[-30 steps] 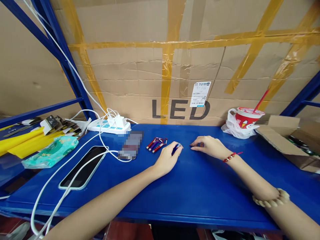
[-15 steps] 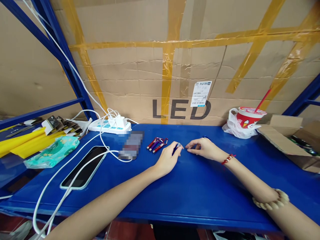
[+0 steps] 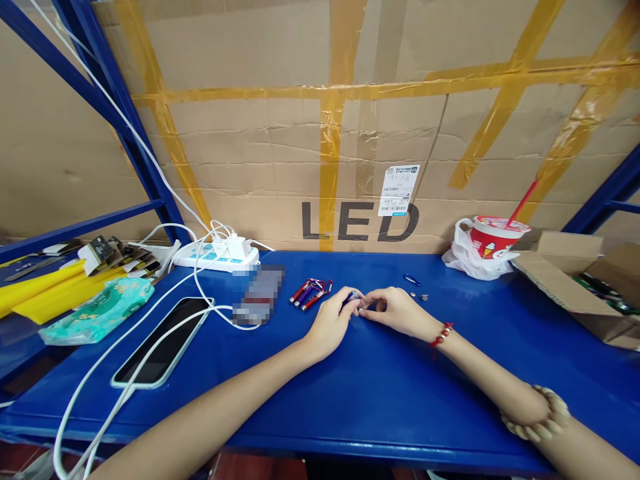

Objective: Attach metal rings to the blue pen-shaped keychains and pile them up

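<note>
Over the blue tabletop (image 3: 380, 393), before taped cardboard (image 3: 250, 147), left hand (image 3: 327, 323) pinches a blue tube (image 3: 353, 296); I can't tell right hand (image 3: 401, 312)'s grip.

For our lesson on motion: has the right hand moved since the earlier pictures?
Yes: the right hand has moved leftward, toward the left hand, judged against the printed LED lettering.

One left hand (image 3: 327, 321), one right hand (image 3: 401, 312), two bracelets (image 3: 558, 415). On the table (image 3: 375, 387): three penlights (image 3: 305, 297), one loose clip (image 3: 411, 279), two metal bits (image 3: 425, 297), one power strip (image 3: 217, 259), one cup (image 3: 494, 239), one open box (image 3: 555, 281).
</note>
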The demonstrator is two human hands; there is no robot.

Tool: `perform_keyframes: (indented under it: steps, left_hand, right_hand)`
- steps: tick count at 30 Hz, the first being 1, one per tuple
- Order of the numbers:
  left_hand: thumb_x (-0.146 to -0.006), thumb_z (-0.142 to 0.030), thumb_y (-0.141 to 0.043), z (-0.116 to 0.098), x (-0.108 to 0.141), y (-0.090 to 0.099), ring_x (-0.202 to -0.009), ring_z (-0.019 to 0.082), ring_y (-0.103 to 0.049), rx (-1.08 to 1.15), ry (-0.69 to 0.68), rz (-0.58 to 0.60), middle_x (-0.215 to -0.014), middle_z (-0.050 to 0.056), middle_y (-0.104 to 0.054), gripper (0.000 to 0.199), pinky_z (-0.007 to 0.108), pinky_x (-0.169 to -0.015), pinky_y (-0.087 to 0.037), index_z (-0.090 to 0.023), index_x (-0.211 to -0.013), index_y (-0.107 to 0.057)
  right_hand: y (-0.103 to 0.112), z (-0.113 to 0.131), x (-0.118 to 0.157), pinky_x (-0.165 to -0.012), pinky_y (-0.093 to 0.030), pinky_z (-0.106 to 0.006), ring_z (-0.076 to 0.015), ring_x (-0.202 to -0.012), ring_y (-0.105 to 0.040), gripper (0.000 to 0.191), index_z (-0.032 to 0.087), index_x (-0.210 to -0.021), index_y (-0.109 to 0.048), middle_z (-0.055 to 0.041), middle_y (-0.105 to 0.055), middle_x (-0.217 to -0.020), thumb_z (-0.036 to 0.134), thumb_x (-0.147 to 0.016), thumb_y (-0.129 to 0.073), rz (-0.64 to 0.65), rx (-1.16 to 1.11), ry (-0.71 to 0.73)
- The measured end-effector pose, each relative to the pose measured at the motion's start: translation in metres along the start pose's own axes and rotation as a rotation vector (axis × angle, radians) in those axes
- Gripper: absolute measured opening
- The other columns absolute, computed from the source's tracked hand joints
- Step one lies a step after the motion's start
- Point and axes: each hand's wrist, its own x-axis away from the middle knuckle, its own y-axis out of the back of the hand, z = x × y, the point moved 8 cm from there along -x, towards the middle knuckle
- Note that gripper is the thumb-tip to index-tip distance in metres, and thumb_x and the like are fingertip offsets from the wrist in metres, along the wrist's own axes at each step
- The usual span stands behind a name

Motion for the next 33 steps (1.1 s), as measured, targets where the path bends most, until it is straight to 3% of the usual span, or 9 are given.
perform_keyframes:
  steps: [8,13,15,19,21,28,33]
  left_hand:
    - [-0.087,-0.026,-0.037,0.004,0.001,0.004,-0.063,0.01,-0.046,0.024,0.045,-0.071,-0.071,-0.001,-0.05,0.019,0.022,-0.066,-0.037,-0.017,-0.102,-0.045]
    - [-0.087,-0.026,-0.036,0.004,0.001,0.009,-0.062,0.01,-0.045,-0.004,0.055,-0.11,-0.073,-0.001,-0.05,0.014,0.022,-0.065,-0.037,-0.017,-0.094,-0.046]
    - [-0.087,-0.025,-0.037,0.003,0.0,0.01,-0.066,0.01,-0.047,-0.052,0.057,-0.112,-0.076,0.001,-0.051,0.015,0.022,-0.066,-0.037,-0.016,-0.091,-0.049]
    - [-0.086,-0.026,-0.04,0.001,0.0,0.009,-0.067,0.011,-0.049,-0.079,0.062,-0.085,-0.079,0.002,-0.054,0.018,0.021,-0.065,-0.039,-0.016,-0.092,-0.053]
    - [-0.085,-0.027,-0.041,0.002,-0.001,0.008,-0.067,0.011,-0.05,-0.066,0.067,-0.075,-0.078,0.002,-0.055,0.019,0.021,-0.064,-0.039,-0.015,-0.092,-0.054]
    - [-0.084,-0.026,-0.043,0.006,-0.001,0.008,-0.063,0.011,-0.05,-0.047,0.048,-0.091,-0.076,0.003,-0.056,0.021,0.022,-0.062,-0.04,-0.012,-0.096,-0.054]
    - [-0.085,-0.029,-0.042,0.004,-0.001,0.009,-0.063,0.011,-0.05,-0.042,0.031,-0.102,-0.075,0.003,-0.056,0.023,0.022,-0.061,-0.04,-0.013,-0.094,-0.055]
  right_hand:
    - [-0.009,0.0,0.0,-0.048,-0.036,-0.02,-0.0089,-0.054,-0.053,0.019,0.023,-0.083,-0.069,0.0024,-0.066,-0.075,0.034,-0.073,-0.06,0.026,-0.106,-0.027]
    - [-0.006,0.002,0.003,-0.051,-0.038,-0.02,-0.0095,-0.057,-0.054,0.017,0.024,-0.084,-0.069,0.0028,-0.066,-0.078,0.034,-0.073,-0.06,-0.009,-0.073,-0.028]
    - [0.006,0.006,0.004,-0.054,-0.04,-0.021,-0.01,-0.059,-0.055,0.015,0.025,-0.082,-0.07,0.0028,-0.066,-0.079,0.034,-0.074,-0.06,-0.104,-0.05,-0.012]
    - [0.046,0.017,0.015,-0.056,-0.042,-0.022,-0.0094,-0.059,-0.053,0.019,0.022,-0.084,-0.069,-0.0004,-0.065,-0.085,0.035,-0.078,-0.056,-0.457,-0.125,0.048]
    - [0.055,0.025,0.02,-0.054,-0.042,-0.022,-0.0096,-0.06,-0.053,0.022,0.021,-0.084,-0.069,-0.0024,-0.065,-0.086,0.037,-0.079,-0.055,-0.536,-0.173,0.112]
    - [0.036,0.047,0.019,-0.051,-0.04,-0.02,-0.0072,-0.057,-0.051,0.02,0.02,-0.079,-0.068,-0.0019,-0.063,-0.082,0.035,-0.079,-0.055,-0.371,-0.157,0.258]
    - [0.039,0.043,0.02,-0.052,-0.041,-0.019,-0.006,-0.056,-0.051,0.02,0.018,-0.08,-0.067,-0.0022,-0.062,-0.084,0.034,-0.08,-0.054,-0.419,-0.151,0.238]
